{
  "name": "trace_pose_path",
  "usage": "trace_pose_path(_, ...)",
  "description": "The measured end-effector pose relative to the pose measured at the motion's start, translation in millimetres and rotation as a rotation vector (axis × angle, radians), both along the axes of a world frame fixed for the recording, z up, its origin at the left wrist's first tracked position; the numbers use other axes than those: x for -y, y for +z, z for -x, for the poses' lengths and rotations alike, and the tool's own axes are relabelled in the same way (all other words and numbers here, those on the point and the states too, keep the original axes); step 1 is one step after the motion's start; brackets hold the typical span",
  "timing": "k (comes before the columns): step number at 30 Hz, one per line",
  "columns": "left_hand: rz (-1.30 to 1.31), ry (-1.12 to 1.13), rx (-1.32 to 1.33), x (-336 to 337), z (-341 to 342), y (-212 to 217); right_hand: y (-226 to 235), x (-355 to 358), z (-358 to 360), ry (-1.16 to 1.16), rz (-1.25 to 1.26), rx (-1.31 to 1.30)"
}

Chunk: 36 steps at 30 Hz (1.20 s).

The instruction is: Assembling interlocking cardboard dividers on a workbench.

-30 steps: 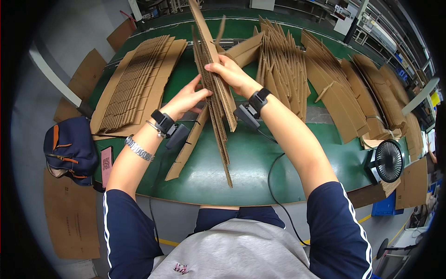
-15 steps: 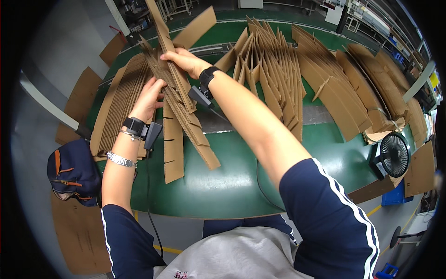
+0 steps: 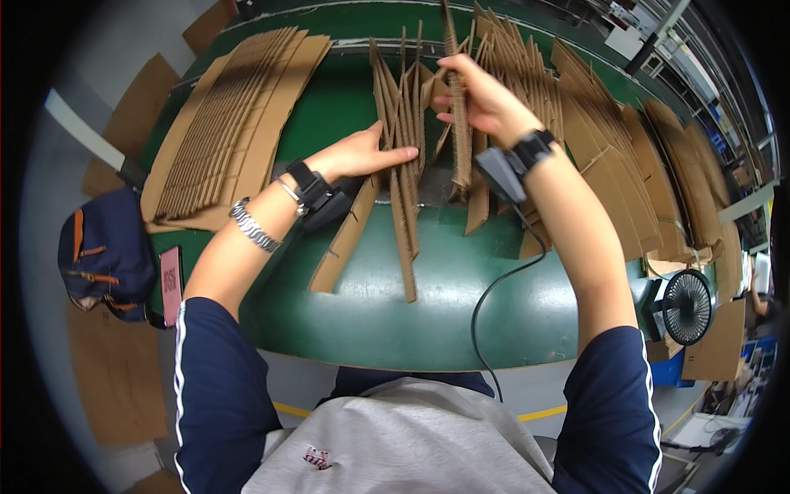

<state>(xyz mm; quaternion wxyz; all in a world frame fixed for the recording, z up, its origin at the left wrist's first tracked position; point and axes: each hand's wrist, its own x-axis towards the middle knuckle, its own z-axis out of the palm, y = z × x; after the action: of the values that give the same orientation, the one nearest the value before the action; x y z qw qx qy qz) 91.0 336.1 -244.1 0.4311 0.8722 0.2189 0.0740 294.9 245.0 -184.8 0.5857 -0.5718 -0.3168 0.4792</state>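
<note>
Slotted brown cardboard strips (image 3: 405,222) stand on edge at the middle of the green table. My left hand (image 3: 362,154) is closed on them, its thumb across the front and its other fingers partly hidden behind. To the right, my right hand (image 3: 485,99) grips an upright bundle of cardboard strips (image 3: 460,156) between thumb and fingers, slightly blurred. Below my left hand, a single flat cardboard strip (image 3: 341,247) slants toward the table's near side. Both wrists wear black straps with small dark boxes.
A layered stack of slotted cardboard (image 3: 222,123) lies at left. Crossed cardboard dividers (image 3: 522,74) and larger cardboard sheets (image 3: 605,165) stand at right, near a black fan (image 3: 687,307). A navy bag (image 3: 107,255) and pink-screened phone (image 3: 170,284) sit left. A black cable (image 3: 477,305) crosses the green table (image 3: 362,337).
Both hands have moved right, away from the left stack, with cardboard strips. My hands are now farther apart, each on its own strips. The view has shifted, and the phone now shows.
</note>
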Motion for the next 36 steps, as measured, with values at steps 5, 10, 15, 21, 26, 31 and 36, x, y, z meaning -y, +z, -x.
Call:
trace_pose_path(5,0.049,-0.104,0.061,14.4,48.6,-20.2,17.6,87.5,72.2,0.32,-0.075,-0.381)
trace_pose_path(10,0.153,-0.23,0.037,25.5,68.5,6.6,-22.4,132.4,117.6,0.538,0.046,-0.429)
trace_pose_path(15,-0.005,-0.029,-0.019,24.7,79.8,-2.5,-22.1,134.5,101.7,0.418,0.188,-0.325)
trace_pose_path(21,-0.104,0.033,0.046,21.3,86.1,-18.3,-25.5,123.0,72.0,0.213,0.189,-0.187)
trace_pose_path(26,-0.13,0.027,0.052,28.0,88.2,-15.6,-15.8,116.5,81.1,0.341,0.166,-0.148)
trace_pose_path(31,-0.162,0.017,0.052,37.0,88.2,-7.7,-24.3,100.8,87.3,0.416,0.05,0.035)
trace_pose_path(36,-0.244,0.093,0.064,42.0,91.2,-7.8,-10.4,90.6,94.8,0.359,0.081,0.082)
